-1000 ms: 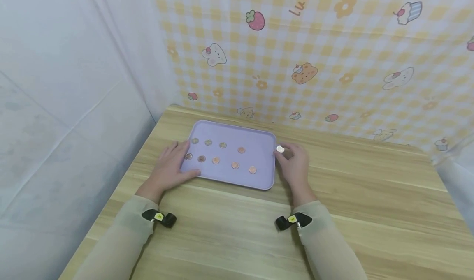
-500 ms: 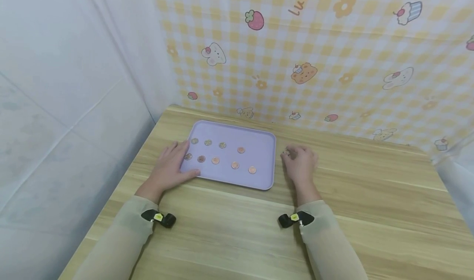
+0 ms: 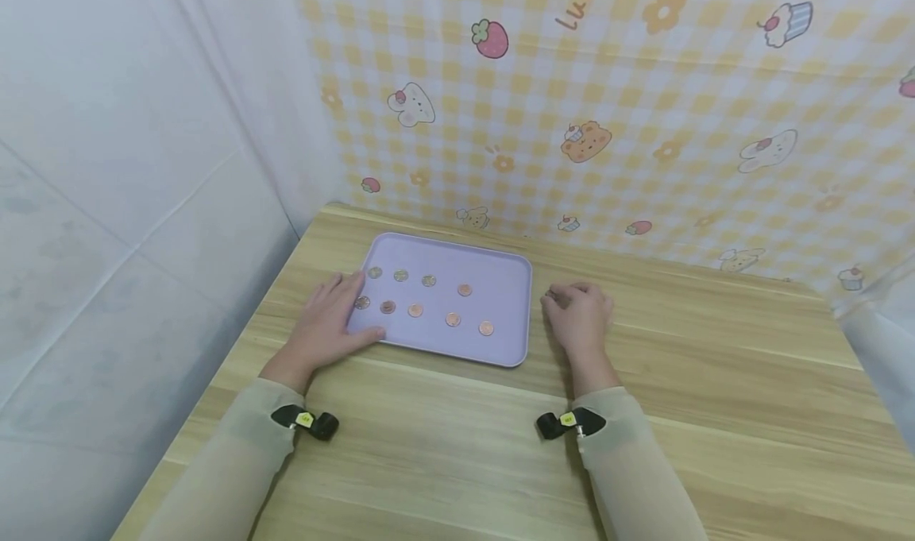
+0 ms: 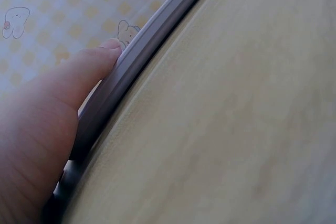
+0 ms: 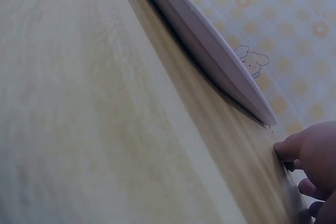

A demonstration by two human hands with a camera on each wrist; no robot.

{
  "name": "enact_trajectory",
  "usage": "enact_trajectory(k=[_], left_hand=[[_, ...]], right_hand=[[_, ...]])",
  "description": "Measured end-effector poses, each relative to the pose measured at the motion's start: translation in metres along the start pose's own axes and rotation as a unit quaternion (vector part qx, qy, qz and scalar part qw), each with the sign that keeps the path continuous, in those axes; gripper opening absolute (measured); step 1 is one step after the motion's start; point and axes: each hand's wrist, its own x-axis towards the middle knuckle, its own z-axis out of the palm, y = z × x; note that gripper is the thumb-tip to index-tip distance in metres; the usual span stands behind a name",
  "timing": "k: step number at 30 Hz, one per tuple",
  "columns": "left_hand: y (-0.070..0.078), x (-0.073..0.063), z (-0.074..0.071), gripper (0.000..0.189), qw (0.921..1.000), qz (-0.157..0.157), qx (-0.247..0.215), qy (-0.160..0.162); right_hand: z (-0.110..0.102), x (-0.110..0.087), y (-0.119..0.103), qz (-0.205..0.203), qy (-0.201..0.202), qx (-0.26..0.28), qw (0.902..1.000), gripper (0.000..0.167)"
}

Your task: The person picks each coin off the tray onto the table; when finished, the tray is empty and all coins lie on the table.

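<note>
A shallow lilac tray (image 3: 493, 350) lies on the wooden table, several coins spread over it in two rough rows. Copper ones such as this coin (image 3: 486, 328) lie at the right, and duller, yellowish ones like this coin (image 3: 401, 276) at the left. My left hand (image 3: 322, 318) spreads over the tray's left edge, its straight thumb (image 4: 94, 66) resting along the front rim. Just right of the tray, my right hand (image 3: 582, 318) is low over the table. Its thumb and forefinger pinch a coin (image 3: 549, 294), mostly hidden by the fingers.
A wooden tabletop (image 3: 715, 382) extends to the right and in front of the tray. Behind it hangs a yellow checked cloth (image 3: 643, 183) with cartoon prints. A pale wall covering (image 3: 143, 207) stands at the left. Each sleeve carries a small black wrist camera (image 3: 325, 426).
My right hand has shifted right, away from the tray's edge, and turned so the silvery coin in its fingertips is mostly hidden. My left hand and the coins on the tray have stayed put.
</note>
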Motion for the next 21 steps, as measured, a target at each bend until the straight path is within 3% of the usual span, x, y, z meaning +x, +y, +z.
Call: enact_trajectory(k=[15,18,21], left_hand=[[0.0013,0.0012,-0.0012,0.113,1.0,-0.001,0.004,-0.001],[0.0006,0.0014,-0.001,0.113,1.0,0.0,0.003,-0.001],[-0.0003,0.0016,-0.0006,0.114,1.0,-0.001,0.003,-0.003]], right_hand=[[0.0009,-0.0018,-0.0009,0.001,-0.003,0.005,1.0,0.043],[0.002,-0.0032,-0.0017,-0.021,0.011,0.008,0.9997,0.046],[0.0052,-0.0039,-0.0027,-0.084,0.037,0.016,0.9957,0.044]])
